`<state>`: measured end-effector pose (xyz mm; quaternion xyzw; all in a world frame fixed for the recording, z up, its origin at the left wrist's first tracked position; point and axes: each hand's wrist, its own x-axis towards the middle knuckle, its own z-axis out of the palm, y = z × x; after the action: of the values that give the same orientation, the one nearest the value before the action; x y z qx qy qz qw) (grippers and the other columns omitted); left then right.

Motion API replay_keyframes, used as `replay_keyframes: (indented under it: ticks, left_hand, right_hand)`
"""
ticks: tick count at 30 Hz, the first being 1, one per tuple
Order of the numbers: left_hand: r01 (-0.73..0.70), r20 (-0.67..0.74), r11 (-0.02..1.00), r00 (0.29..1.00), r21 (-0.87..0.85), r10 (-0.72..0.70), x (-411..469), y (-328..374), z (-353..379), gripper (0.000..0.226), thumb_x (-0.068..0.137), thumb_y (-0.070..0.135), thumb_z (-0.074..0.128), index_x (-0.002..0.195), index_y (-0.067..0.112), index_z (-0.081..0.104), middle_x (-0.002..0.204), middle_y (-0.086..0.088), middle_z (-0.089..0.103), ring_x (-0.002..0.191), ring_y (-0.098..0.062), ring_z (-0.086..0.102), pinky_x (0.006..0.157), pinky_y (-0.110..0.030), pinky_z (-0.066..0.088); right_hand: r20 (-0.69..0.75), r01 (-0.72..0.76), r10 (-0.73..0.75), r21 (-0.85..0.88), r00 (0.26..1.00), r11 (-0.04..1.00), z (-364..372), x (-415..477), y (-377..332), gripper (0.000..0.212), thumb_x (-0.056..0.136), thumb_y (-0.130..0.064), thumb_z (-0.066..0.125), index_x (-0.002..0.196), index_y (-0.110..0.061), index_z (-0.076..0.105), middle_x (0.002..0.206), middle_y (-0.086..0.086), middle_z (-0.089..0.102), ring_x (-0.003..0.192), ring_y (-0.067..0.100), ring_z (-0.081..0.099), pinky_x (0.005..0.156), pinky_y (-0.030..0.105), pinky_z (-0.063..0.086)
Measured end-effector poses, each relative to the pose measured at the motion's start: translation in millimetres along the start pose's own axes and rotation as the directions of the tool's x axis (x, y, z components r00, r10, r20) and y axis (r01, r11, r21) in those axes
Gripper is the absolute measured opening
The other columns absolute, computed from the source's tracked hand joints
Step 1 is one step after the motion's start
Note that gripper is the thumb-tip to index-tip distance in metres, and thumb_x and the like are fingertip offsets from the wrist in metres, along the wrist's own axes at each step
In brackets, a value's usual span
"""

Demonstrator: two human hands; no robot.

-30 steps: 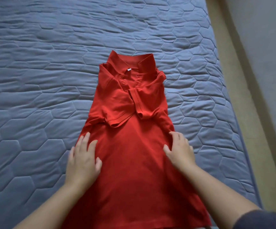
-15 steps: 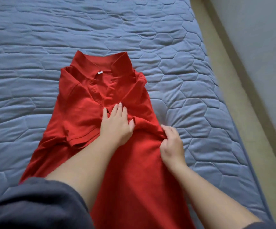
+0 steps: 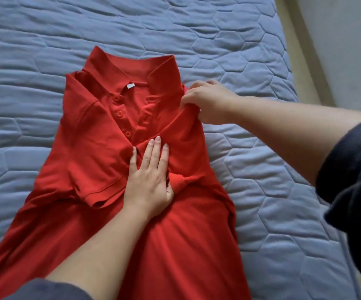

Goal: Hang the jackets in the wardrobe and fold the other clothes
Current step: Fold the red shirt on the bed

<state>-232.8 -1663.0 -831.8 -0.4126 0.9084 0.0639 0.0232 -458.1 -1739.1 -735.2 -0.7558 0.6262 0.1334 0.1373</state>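
Head view: the shirt (image 3: 101, 161) is laid on the bed (image 3: 45, 40), its folded sleeves pressed under the flat, straight-fingered left hand (image 3: 149, 180), while the right hand (image 3: 209, 102) has been moved up to the shoulder, where fabric is pinched, so the side fold is judged unfinished

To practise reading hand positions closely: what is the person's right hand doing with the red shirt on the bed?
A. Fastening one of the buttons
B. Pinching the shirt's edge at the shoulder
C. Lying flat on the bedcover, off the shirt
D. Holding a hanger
B: the right hand has its fingers curled round a fold of the shirt at its shoulder edge, while the left hand presses flat on the chest.
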Motion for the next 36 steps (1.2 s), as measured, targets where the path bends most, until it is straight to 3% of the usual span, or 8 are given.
replay_keyframes:
  ticks: [6,11,14,17,21,24,32,36]
  left_hand:
    - [0.000,0.016,1.000,1.000,-0.016,0.001,-0.3,-0.8,-1.4,0.084,0.074,0.041,0.040,0.149,0.007,0.026,0.159,-0.014,0.016,0.147,-0.024,0.015,0.117,-0.053,0.008]
    - [-0.002,0.022,0.999,1.000,-0.035,0.003,0.5,-1.4,-1.7,0.091,0.069,0.040,0.059,0.149,0.008,0.027,0.158,-0.014,0.017,0.147,-0.024,0.016,0.116,-0.052,0.007]
    - [0.001,0.040,0.999,0.999,-0.043,0.000,1.5,-1.7,-2.3,0.092,0.069,0.041,0.059,0.149,0.009,0.028,0.158,-0.013,0.017,0.147,-0.023,0.016,0.116,-0.053,0.007]
    - [0.002,0.051,0.999,0.999,-0.046,0.000,1.0,-2.1,-1.4,0.091,0.069,0.042,0.058,0.149,0.009,0.028,0.158,-0.013,0.017,0.147,-0.024,0.016,0.116,-0.053,0.009]
    - [-0.005,0.036,1.000,0.999,-0.030,0.006,1.1,-1.4,0.2,0.089,0.072,0.042,0.054,0.150,0.009,0.026,0.159,-0.013,0.014,0.147,-0.024,0.013,0.116,-0.053,0.007]
    - [-0.009,0.028,1.000,1.000,-0.024,0.010,1.3,-0.3,3.2,0.086,0.074,0.042,0.041,0.151,0.010,0.021,0.160,-0.013,0.010,0.148,-0.023,0.009,0.116,-0.052,0.002]
    - [-0.019,0.069,0.998,0.997,-0.059,0.023,-14.1,-5.9,-8.3,0.075,0.087,0.044,0.024,0.153,0.017,0.001,0.161,-0.006,-0.007,0.148,-0.016,-0.008,0.116,-0.048,-0.009]
    - [-0.153,0.188,0.988,0.970,-0.007,0.152,-103.9,-26.5,-26.8,0.070,0.090,0.050,0.017,0.153,0.019,0.014,0.161,-0.007,0.005,0.148,-0.018,0.003,0.118,-0.051,0.001]
  right_hand:
    - [0.278,-0.123,0.162,-0.154,0.947,0.980,-16.0,35.0,18.5,0.014,0.082,-0.018,0.045,0.070,-0.017,0.052,0.074,-0.008,0.055,0.111,0.024,0.048,0.103,0.060,0.016]
    - [0.326,-0.257,0.364,-0.327,0.873,0.909,-13.1,47.4,27.4,0.027,0.082,-0.024,0.043,0.101,-0.024,0.062,0.125,0.001,0.048,0.129,0.031,0.034,0.103,0.070,0.011]
    - [0.225,-0.424,0.485,-0.270,0.845,0.864,-0.9,44.9,25.4,0.036,0.084,-0.023,0.042,0.116,-0.022,0.059,0.134,0.009,0.044,0.131,0.033,0.034,0.105,0.067,0.013]
    - [-0.108,-0.637,0.648,0.121,0.754,0.761,10.9,33.8,14.9,0.044,0.085,-0.019,0.045,0.128,-0.013,0.049,0.137,0.013,0.042,0.130,0.030,0.037,0.109,0.056,0.022]
    - [-0.401,-0.316,0.432,0.325,0.808,0.891,49.6,-12.9,-35.3,0.059,0.089,-0.028,0.041,0.146,-0.018,0.034,0.158,0.001,0.024,0.146,0.020,0.018,0.115,0.054,0.010]
    - [-0.158,-0.356,0.373,0.125,0.914,0.926,92.3,-39.2,-54.5,0.062,0.099,-0.045,0.031,0.154,-0.025,0.011,0.161,-0.009,0.002,0.149,0.019,-0.001,0.117,0.057,0.005]
    - [-0.114,-0.430,0.493,0.346,0.863,0.834,121.2,-106.5,-98.4,0.062,0.097,-0.046,0.034,0.153,-0.034,0.007,0.162,-0.006,-0.004,0.149,0.024,-0.003,0.115,0.056,0.003]
    - [0.048,-0.521,0.536,0.319,0.843,0.792,145.0,-203.0,-142.9,0.061,0.099,-0.041,0.037,0.153,-0.033,0.009,0.162,-0.002,-0.004,0.149,0.024,-0.002,0.117,0.053,0.006]
